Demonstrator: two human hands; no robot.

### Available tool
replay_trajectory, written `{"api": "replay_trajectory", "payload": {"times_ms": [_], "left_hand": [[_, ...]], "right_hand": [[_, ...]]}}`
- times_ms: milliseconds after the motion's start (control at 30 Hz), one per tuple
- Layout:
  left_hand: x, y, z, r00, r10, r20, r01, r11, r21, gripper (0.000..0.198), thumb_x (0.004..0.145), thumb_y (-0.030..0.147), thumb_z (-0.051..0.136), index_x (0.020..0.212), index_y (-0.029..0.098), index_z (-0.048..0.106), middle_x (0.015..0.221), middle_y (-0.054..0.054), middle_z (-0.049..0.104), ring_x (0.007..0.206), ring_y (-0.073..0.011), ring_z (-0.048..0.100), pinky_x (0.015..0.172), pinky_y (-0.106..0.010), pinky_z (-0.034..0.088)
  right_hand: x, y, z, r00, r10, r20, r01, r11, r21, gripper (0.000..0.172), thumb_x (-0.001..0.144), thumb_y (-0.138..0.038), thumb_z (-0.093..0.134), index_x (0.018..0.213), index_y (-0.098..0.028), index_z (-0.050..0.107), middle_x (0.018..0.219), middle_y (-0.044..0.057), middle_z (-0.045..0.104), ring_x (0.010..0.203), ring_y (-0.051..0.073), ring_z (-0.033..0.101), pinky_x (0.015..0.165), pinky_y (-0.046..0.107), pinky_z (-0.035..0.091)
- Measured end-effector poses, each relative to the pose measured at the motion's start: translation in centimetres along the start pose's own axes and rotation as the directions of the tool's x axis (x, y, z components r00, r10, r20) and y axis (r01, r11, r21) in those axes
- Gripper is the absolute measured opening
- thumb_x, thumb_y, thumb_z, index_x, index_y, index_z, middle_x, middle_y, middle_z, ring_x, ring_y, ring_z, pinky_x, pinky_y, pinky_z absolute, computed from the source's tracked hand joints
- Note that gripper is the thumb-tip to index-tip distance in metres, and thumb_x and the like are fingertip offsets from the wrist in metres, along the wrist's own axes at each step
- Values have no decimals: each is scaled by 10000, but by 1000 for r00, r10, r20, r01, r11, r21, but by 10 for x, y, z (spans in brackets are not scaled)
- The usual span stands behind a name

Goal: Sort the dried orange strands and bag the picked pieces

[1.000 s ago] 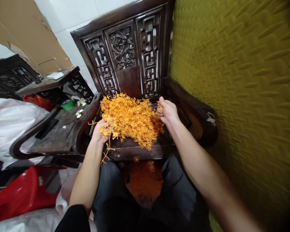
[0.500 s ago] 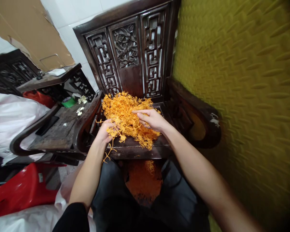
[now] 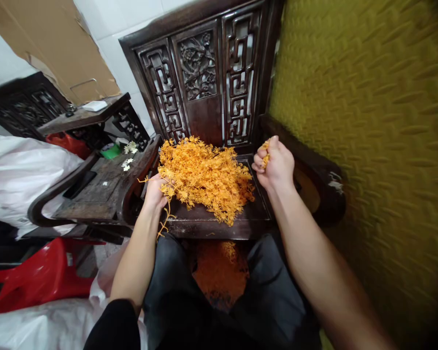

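A heap of orange plastic flower pieces [image 3: 211,180] lies on the dark wooden chair seat [image 3: 204,231] in front of me. At the heap's left edge, my left hand [image 3: 155,192] is closed around orange branching stems [image 3: 165,226], which hang down over the seat's front edge. My right hand [image 3: 277,163] is raised to the right of the heap, apart from it. It makes a fist with bits of orange flower pieces [image 3: 265,154] showing between the fingers. The palm side of my left hand is partly hidden by the orange pieces.
The carved chair back [image 3: 200,73] rises behind the heap. At right stands a yellow-green textured panel [image 3: 368,97]. A second wooden chair [image 3: 95,199] on the left holds green tape [image 3: 110,151] and cream flowers [image 3: 128,164]. A red stool [image 3: 47,277] and white sacks [image 3: 29,175] are farther left.
My right hand has moved from over the heap to its right and closed on some orange pieces. My left hand stays by the heap's left edge. The view has shifted slightly.
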State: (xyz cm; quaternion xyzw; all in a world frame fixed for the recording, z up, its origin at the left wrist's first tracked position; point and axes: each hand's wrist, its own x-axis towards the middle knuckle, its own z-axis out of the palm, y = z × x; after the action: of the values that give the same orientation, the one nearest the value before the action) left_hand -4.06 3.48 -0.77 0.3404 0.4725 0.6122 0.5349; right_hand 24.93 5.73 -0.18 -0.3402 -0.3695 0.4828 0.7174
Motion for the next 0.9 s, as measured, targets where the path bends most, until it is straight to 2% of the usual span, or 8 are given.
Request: {"api": "replay_trajectory", "payload": {"times_ms": [67, 133, 233, 300, 367, 500, 733, 900], "left_hand": [[0, -2, 4, 997, 72, -17, -72, 997, -11, 195, 565, 120, 749, 723, 128, 635, 569, 22, 610, 401, -51, 471, 423, -161, 336], [-2, -5, 11, 984, 178, -15, -178, 984, -28, 210, 587, 161, 789, 741, 140, 649, 605, 25, 627, 422, -46, 466, 439, -166, 328], [-4, -8, 20, 945, 327, -31, -328, 943, -56, 218, 614, 212, 822, 733, 159, 646, 642, 28, 633, 492, -59, 511, 502, -173, 377], [-3, -8, 22, 927, 371, -52, -374, 926, -60, 228, 617, 231, 832, 735, 167, 648, 640, 27, 626, 553, -80, 556, 548, -180, 411], [-2, -8, 22, 920, 386, -65, -390, 919, -60, 240, 617, 242, 838, 749, 172, 650, 654, 24, 629, 590, -96, 580, 571, -187, 428], [-1, -9, 20, 923, 381, -58, -383, 923, -42, 240, 640, 264, 834, 785, 174, 666, 759, 0, 679, 638, -107, 607, 627, -210, 473], [-1, -15, 18, 910, 415, 15, -415, 910, -30, 263, 673, 288, 847, 868, 164, 722, 851, -29, 723, 696, -131, 647, 682, -244, 508], [8, -13, 8, 901, 433, -11, -433, 901, 15, 294, 652, 329, 861, 841, 158, 715, 753, -15, 691, 603, -109, 588, 587, -224, 458]], "right_hand": [[-5, -1, 1, 995, 93, 44, -95, 994, 48, 480, 797, -629, 730, 807, -226, 470, 667, -28, 621, 394, 51, 377, 345, 198, 171], [-19, 3, 8, 946, 208, 249, -214, 977, 0, 466, 766, -588, 780, 819, -208, 514, 757, 13, 690, 394, 51, 417, 335, 201, 179], [-44, 13, 24, 707, 413, 574, -393, 904, -167, 398, 745, -504, 819, 885, -177, 642, 701, -5, 658, 381, 47, 412, 338, 196, 182], [-54, 22, 34, 594, 498, 632, -462, 854, -239, 406, 754, -479, 809, 1014, -186, 700, 627, -45, 583, 382, 45, 393, 347, 185, 168], [-59, 32, 41, 618, 525, 585, -488, 840, -239, 438, 756, -498, 798, 1059, -193, 719, 583, -69, 510, 386, 42, 375, 358, 183, 155], [-64, 48, 54, 698, 538, 472, -495, 839, -224, 492, 714, -627, 786, 854, -163, 703, 508, -87, 390, 371, 40, 308, 361, 203, 143], [-78, 58, 71, 672, 598, 436, -475, 800, -366, 461, 658, -576, 842, 722, -186, 604, 448, -97, 346, 361, 52, 257, 362, 220, 141], [-85, 56, 73, 709, 514, 483, -360, 853, -378, 452, 734, -599, 767, 756, -174, 619, 465, -80, 413, 393, 66, 325, 395, 214, 206]]}}
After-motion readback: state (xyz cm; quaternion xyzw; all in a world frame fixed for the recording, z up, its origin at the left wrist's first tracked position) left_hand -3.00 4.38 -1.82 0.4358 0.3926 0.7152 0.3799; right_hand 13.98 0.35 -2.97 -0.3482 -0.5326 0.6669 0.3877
